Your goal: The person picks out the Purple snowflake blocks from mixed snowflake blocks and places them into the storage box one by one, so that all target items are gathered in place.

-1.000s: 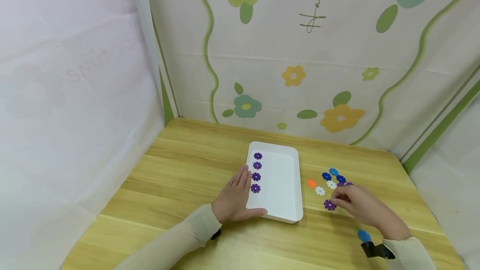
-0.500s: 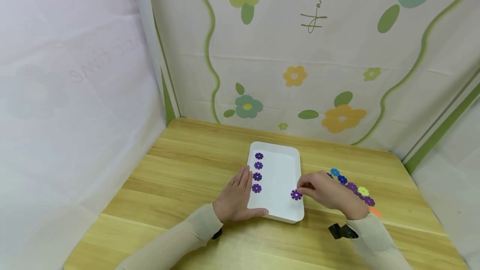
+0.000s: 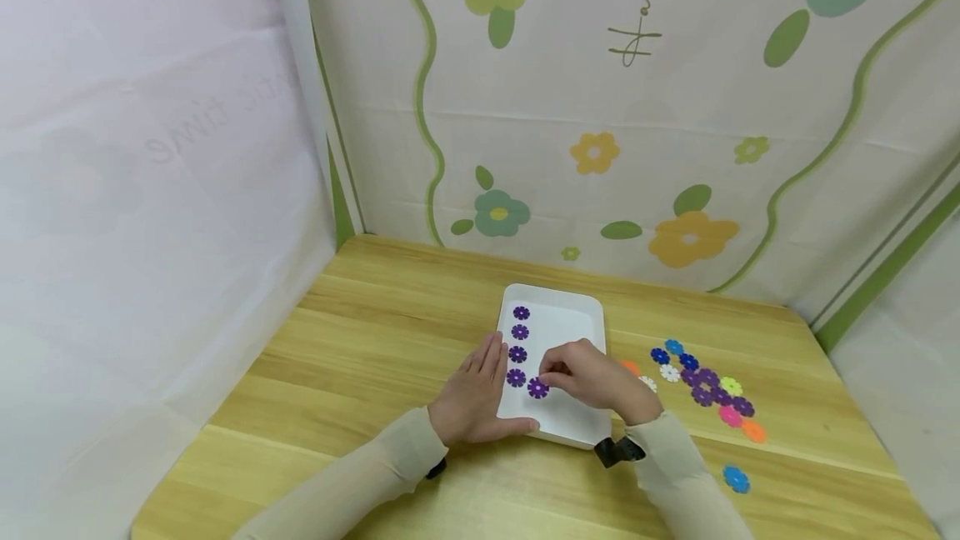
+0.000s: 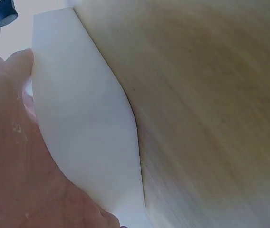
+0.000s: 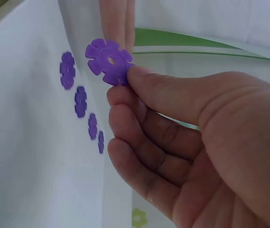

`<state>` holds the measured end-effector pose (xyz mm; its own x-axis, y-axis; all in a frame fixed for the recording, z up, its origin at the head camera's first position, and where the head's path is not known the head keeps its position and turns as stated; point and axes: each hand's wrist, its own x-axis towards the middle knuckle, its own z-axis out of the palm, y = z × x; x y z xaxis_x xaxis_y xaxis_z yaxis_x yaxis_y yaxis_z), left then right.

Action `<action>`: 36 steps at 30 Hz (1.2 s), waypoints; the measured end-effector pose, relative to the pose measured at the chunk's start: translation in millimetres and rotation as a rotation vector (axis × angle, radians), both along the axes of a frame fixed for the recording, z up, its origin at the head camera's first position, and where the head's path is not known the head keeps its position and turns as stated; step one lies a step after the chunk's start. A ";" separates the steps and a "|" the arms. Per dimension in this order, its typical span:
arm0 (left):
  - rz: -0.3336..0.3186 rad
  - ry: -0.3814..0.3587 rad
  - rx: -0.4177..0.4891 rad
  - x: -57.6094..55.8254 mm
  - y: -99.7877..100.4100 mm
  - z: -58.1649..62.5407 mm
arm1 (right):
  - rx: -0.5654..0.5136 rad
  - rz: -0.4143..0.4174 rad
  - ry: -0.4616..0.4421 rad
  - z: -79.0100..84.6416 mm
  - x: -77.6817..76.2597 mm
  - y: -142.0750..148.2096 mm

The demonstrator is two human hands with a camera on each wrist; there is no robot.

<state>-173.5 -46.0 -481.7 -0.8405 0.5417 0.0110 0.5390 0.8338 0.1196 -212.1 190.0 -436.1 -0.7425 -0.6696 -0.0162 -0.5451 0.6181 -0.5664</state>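
The right hand [image 3: 592,377] pinches a purple snowflake disc [image 3: 532,391] between thumb and forefinger, the other fingers curled behind. Half a second ago that hand was over the tray's right side, and a second ago it was out by the loose pieces; now it has brought the disc across to the left part of the white tray [image 3: 573,319] — so this piece appears to have reached the others, though it is not yet released.

The disc sits at the very tip of the grip, just right of the nearest one in a column of four purple discs [image 3: 520,332] lying along the tray's left side. The right wrist view shows it tilted; whether its edge touches the tray floor cannot be told.

Beyond that column, the left hand [image 3: 472,394] rests against the tray's left wall with fingers straight, its thumb along the near rim. Outside the tray — to its right on the worktop [image 3: 637,482] — lies a mixed cluster of discs [image 3: 702,396], with a blue disc [image 3: 737,479] apart, nearer the person.
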 end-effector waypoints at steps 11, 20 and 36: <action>-0.046 0.067 0.027 1.1 -1.0 -2.0 | -0.042 0.005 -0.019 -31.4 -7.0 -22.8; -0.036 0.035 0.039 2.8 -1.0 2.8 | -0.053 -0.022 -0.032 -44.5 -5.7 -25.4; -0.012 0.034 0.041 -3.5 -0.5 -18.0 | -0.087 -0.114 0.033 -37.5 8.9 -1.8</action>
<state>-177.0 -46.5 -499.7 -0.8327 0.5502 0.0623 0.5532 0.8220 0.1351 -203.2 188.2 -473.6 -0.8130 -0.5786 0.0643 -0.4933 0.6261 -0.6038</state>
